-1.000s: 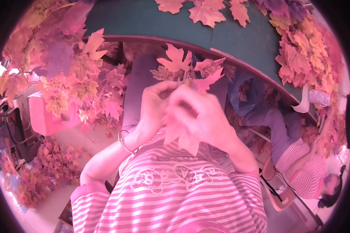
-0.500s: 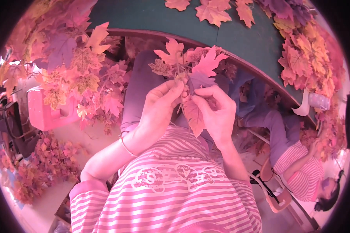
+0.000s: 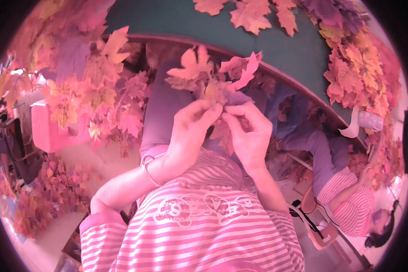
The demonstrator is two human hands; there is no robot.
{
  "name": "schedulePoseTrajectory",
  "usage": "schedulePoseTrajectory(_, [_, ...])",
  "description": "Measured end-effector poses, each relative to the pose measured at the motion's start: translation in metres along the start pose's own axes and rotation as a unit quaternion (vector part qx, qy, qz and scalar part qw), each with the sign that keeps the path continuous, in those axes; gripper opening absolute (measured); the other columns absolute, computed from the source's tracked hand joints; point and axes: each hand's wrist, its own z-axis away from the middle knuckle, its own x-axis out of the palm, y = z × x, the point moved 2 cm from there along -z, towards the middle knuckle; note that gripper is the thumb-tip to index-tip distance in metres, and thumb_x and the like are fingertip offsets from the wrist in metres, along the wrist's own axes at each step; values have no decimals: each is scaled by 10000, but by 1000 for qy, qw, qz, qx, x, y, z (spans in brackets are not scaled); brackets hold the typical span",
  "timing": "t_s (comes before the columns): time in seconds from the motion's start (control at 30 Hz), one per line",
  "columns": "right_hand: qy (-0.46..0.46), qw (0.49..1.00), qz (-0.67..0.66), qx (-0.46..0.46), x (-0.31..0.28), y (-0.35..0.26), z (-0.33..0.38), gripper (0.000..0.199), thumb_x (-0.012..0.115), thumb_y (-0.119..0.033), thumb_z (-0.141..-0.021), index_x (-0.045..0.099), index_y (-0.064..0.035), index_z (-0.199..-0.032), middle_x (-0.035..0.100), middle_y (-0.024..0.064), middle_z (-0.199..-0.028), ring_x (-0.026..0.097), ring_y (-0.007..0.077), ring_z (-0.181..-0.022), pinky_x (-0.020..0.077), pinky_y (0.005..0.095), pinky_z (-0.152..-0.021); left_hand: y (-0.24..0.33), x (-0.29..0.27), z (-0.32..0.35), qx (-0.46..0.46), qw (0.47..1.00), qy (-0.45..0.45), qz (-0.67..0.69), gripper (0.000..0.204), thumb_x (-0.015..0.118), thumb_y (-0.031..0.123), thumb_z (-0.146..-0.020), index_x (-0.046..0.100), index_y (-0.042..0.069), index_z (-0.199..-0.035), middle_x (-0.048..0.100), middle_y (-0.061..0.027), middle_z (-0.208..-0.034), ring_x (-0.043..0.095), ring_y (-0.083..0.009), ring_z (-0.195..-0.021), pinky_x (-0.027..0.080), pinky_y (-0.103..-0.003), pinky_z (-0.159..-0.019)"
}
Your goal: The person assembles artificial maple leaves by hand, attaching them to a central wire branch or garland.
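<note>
Over my lap I hold a spray of artificial maple leaves (image 3: pixel 191 67), with orange, pink and purple leaves fanning out above my fingers. My left hand (image 3: pixel 188 133) is closed, thumb and forefinger pinching the stems below the leaves. Close beside it, my right hand (image 3: pixel 253 136) is also closed, its thumb and forefinger pinched at the same part of the stem. The fingertips nearly meet. One pink leaf (image 3: pixel 221 135) hangs down between the hands, partly hidden. The exact spot gripped is covered by my fingers.
A dark green table (image 3: pixel 167 20) curves ahead, with loose maple leaves (image 3: pixel 251 16) on it. Leaf bunches (image 3: pixel 102 75) crowd the left, beside a pink plastic stool (image 3: pixel 43 129). More leaves (image 3: pixel 358 68) and a roll (image 3: pixel 371 120) lie right. Another person (image 3: pixel 349 199) sits at right.
My hands have drawn slightly closer together at the stems. The upper leaves have turned and shifted, some to the left, and the hanging leaf is more hidden.
</note>
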Motion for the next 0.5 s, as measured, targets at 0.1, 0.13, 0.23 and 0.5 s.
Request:
schedulePoseTrajectory(0.1, [12,993,82,-89,-1,-1,-9,115,748,37,-802,695,-9,-893,635,127,-787,659,251,-676,511,332,-606,-3,4,-2,-14,1000,-9,3,192,619,179,-1036,675,15,-1118,625,15,-896,544,-55,-786,432,-224,-689])
schedulePoseTrajectory(0.13, [1,991,92,-96,-2,-1,-10,126,739,47,-793,681,-21,-882,631,132,-803,655,302,-698,518,362,-610,-1,2,-4,-44,998,-31,17,186,601,178,-1048,666,21,-1123,633,-1,-927,570,-73,-823,460,-240,-739])
schedulePoseTrajectory(0.23, [-136,974,148,-102,-13,5,-19,193,730,-25,-799,665,-44,-980,664,138,-939,691,327,-850,571,409,-754,-7,-8,-6,-109,993,-33,43,179,550,168,-1072,586,30,-1181,642,-34,-1036,613,-119,-911,519,-290,-857])
schedulePoseTrajectory(0.5, [265,854,352,-277,-205,-26,-229,104,656,8,-865,693,11,-962,668,189,-887,654,392,-799,533,434,-723,-10,-13,-2,-200,974,-102,36,102,456,239,-1109,468,144,-1144,572,-30,-967,638,-165,-887,594,-347,-832])
